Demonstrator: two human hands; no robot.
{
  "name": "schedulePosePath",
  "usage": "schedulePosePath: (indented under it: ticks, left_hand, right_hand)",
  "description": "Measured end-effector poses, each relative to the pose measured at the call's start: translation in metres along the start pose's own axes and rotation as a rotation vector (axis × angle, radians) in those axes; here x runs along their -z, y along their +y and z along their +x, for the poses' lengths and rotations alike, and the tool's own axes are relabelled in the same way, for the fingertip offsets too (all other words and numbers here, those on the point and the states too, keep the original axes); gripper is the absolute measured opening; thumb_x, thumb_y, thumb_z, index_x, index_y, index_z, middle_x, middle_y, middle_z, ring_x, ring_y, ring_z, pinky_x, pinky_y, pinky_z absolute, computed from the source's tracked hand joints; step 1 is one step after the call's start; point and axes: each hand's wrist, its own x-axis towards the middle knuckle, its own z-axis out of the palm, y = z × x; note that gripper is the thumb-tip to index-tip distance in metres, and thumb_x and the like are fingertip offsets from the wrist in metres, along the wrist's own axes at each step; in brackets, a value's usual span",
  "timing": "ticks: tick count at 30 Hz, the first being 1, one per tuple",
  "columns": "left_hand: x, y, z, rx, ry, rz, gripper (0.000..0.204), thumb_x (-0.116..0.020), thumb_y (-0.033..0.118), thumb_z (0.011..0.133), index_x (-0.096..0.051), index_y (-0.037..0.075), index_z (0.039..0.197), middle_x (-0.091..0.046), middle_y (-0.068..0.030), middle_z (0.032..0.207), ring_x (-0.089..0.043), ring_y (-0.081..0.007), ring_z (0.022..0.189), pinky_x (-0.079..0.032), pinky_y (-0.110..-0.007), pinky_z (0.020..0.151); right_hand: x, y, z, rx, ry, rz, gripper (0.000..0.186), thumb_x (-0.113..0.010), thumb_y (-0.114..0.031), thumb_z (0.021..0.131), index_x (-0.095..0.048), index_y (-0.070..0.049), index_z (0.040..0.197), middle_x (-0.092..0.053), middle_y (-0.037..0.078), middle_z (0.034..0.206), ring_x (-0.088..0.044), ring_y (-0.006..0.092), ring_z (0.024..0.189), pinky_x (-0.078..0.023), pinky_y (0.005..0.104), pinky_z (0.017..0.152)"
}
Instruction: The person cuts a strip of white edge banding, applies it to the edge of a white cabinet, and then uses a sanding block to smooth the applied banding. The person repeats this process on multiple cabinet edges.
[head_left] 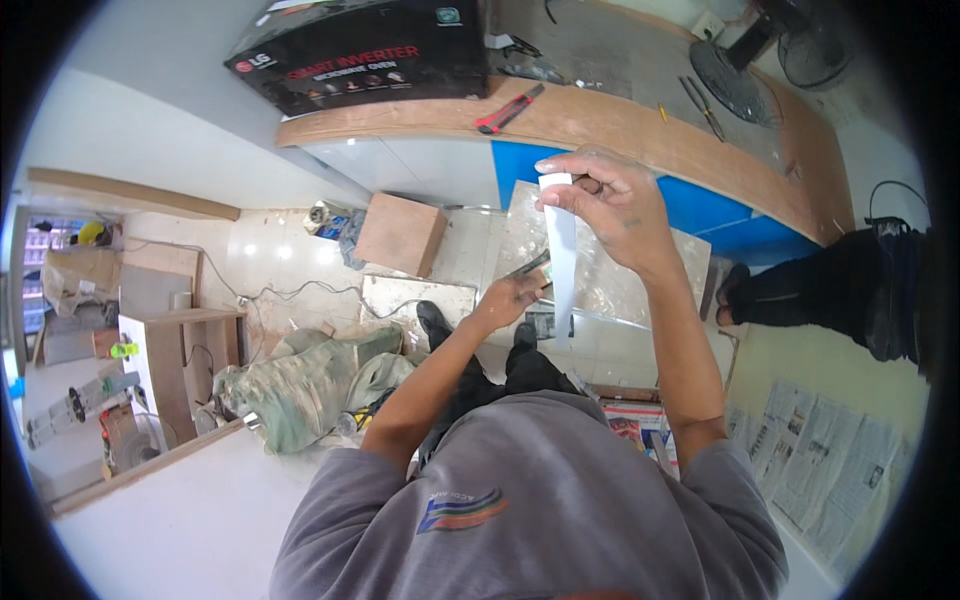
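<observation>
My right hand [612,205] is raised in front of me, its thumb and fingers pinching a narrow white strip [564,255]. The strip curls over at the top and hangs down to a tapered lower end. Lower and to the left, my left hand [514,302] is closed on a small tool with a dark blade-like part and a light wood-coloured part. Its exact kind is too small to make out. Beneath both hands lies a pale, dusty panel [620,275], partly covered by my right arm and the strip.
Ahead runs a wood-edged counter [600,125] with a red utility knife [510,108], pliers [702,108], a fan [740,70] and a black microwave box [365,60]. A wooden box [400,235], cable and draped cloth [300,390] lie left. Another person's legs [810,290] are at right.
</observation>
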Motion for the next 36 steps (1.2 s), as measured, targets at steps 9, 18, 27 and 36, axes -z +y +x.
schedulePosePath:
  ticks: [9,18,27,36]
  left_hand:
    - [0.027,0.073,-0.099,-0.390,0.229,-0.970,0.083,-0.039,0.066,0.108,-0.053,-0.005,0.147,-0.065,-0.0216,0.139,-0.061,-0.0284,0.129,-0.043,-0.044,0.114]
    - [0.084,0.061,-0.131,-0.287,0.573,-0.741,0.035,-0.053,0.031,0.112,-0.068,-0.001,0.114,-0.074,-0.0081,0.099,-0.068,-0.0174,0.088,-0.054,-0.035,0.087]
    - [0.195,-0.023,-0.152,-0.202,0.735,-0.416,0.038,-0.053,0.031,0.112,-0.070,-0.001,0.099,-0.071,-0.0063,0.088,-0.066,-0.0155,0.084,-0.053,-0.034,0.083]
    - [0.292,-0.095,-0.194,0.068,0.571,-0.478,0.022,-0.068,0.017,0.103,-0.068,0.001,0.117,-0.066,-0.0075,0.091,-0.064,-0.0196,0.089,-0.052,-0.037,0.084]
  right_hand:
    - [-0.058,-0.017,0.045,0.070,0.147,0.146,0.029,-0.082,-0.007,0.090,-0.074,0.003,0.115,-0.076,0.007,0.087,-0.071,0.0100,0.078,-0.055,0.0246,0.070]
    - [-0.128,-0.045,0.093,0.200,0.083,0.077,0.034,-0.084,-0.008,0.089,-0.072,0.002,0.120,-0.069,0.001,0.078,-0.065,0.0051,0.075,-0.051,0.0222,0.066]
    - [-0.183,-0.023,0.188,0.278,-0.114,-0.310,0.015,-0.077,-0.018,0.095,-0.073,-0.003,0.091,-0.070,0.002,0.083,-0.061,0.0103,0.077,-0.051,0.0284,0.074]
    - [-0.242,0.030,0.251,0.052,-0.030,-0.433,0.024,-0.074,-0.027,0.100,-0.070,-0.005,0.092,-0.060,-0.002,0.081,-0.053,0.0084,0.078,-0.044,0.0267,0.073]
